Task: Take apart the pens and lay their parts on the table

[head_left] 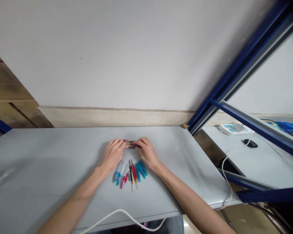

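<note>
A white cable [117, 213] loops over the grey table's [51, 162] near edge. Beyond it, blue, red and clear plastic pens [132, 172] lie fanned between the wrists. The left hand [112, 154] and right hand [147, 152] pinch a small bundle of pens [131, 144] by its ends, just above the fan. They look light, stiff and slippery, best gripped mid-barrel.

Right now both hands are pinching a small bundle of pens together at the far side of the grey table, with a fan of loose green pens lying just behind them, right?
Not quite: the head view shows the loose pens are blue and red, not green. Otherwise yes: left hand and right hand pinch the small bundle of pens on the grey table.
</note>
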